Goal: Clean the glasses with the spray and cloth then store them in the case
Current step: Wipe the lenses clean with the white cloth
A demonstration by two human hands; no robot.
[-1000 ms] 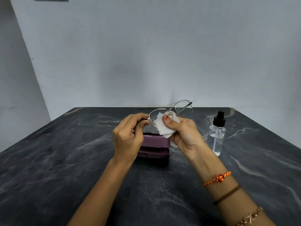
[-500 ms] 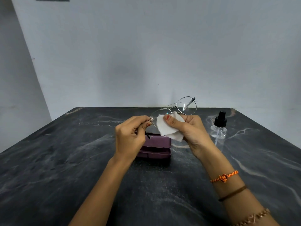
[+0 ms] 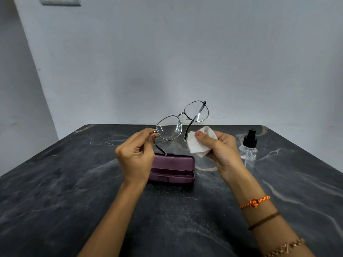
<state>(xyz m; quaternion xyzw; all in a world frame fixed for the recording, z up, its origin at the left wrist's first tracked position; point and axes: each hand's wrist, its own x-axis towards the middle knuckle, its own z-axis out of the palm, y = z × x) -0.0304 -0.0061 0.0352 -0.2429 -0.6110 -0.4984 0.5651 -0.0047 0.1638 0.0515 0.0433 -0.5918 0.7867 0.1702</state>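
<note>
The left hand (image 3: 134, 154) pinches the glasses (image 3: 181, 121) at one hinge, raised above the closed case (image 3: 172, 168), likely to check the lenses. The right hand (image 3: 220, 151) holds the cloth (image 3: 197, 145) just beside them; the spray (image 3: 249, 148) stands on the tabletop (image 3: 55, 191).

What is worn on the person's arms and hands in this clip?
Both forearms are bare, with no sleeves. The right wrist carries an orange braided bracelet, a thin brown band and a chain bracelet. Red nail polish shows on the right hand. The left hand wears nothing visible.
</note>
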